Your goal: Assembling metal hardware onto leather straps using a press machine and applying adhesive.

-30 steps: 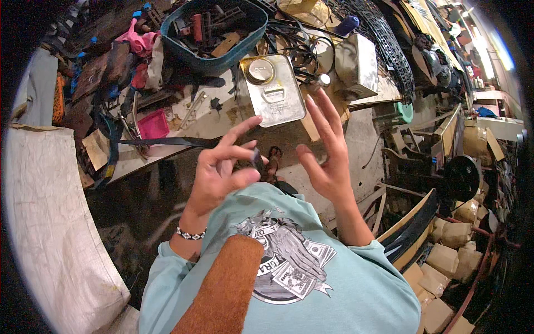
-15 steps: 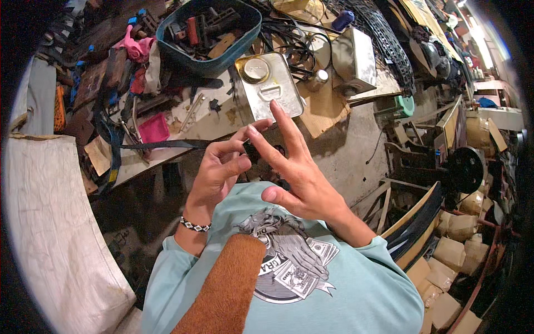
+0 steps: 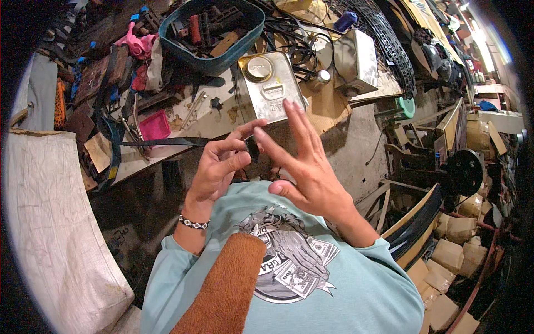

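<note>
Just off workbench (image 3: pixel 208 127) edge, over the shirtfront: black strap (image 3: pixel 167 142), running in from L. L hand (image 3: pixel 218 170) closed, thumb + index pinching what looks like its end. R hand (image 3: pixel 314 181) open, fingers spread, nothing seen in grip; index tip nr strap end, contact can't tell. Progress: end raised clear of bench, apparently; whether worked or finished, can't tell. Beyond: rect. metal can (image 3: pixel 253 101), pink tray (image 3: pixel 154 127), blue-green tub (image 3: pixel 214 65) w/ odds & ends.
</note>
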Available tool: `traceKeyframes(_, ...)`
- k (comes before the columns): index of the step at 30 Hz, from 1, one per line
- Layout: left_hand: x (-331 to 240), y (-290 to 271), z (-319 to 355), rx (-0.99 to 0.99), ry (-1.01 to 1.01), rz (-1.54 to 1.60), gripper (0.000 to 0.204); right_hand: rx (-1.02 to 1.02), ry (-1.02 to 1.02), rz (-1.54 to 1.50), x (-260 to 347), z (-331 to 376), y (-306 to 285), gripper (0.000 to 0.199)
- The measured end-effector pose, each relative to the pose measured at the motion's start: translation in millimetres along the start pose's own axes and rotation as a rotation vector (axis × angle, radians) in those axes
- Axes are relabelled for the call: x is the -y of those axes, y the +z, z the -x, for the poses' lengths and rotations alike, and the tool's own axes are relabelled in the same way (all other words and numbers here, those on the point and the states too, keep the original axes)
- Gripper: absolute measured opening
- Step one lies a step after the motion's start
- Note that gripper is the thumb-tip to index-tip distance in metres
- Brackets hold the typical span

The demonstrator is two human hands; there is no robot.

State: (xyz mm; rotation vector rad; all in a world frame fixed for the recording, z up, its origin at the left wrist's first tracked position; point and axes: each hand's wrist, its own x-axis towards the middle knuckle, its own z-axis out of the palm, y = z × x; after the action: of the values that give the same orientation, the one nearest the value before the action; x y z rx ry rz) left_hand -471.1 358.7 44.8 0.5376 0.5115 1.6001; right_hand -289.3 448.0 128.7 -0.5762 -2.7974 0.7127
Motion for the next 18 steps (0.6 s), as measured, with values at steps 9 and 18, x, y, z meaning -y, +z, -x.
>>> traceKeyframes(9,-7.7,3.0,2.4,-0.068,-0.072,0.0,0.013,-0.14,0.034,-0.068,-2.1,1.8,0.1,0.07)
traceKeyframes(18,-8.5,3.8,0.9,-0.111,-0.127,0.071,0.013,-0.082,-0.033,-0.026,8.4,4.0,5.1,0.061)
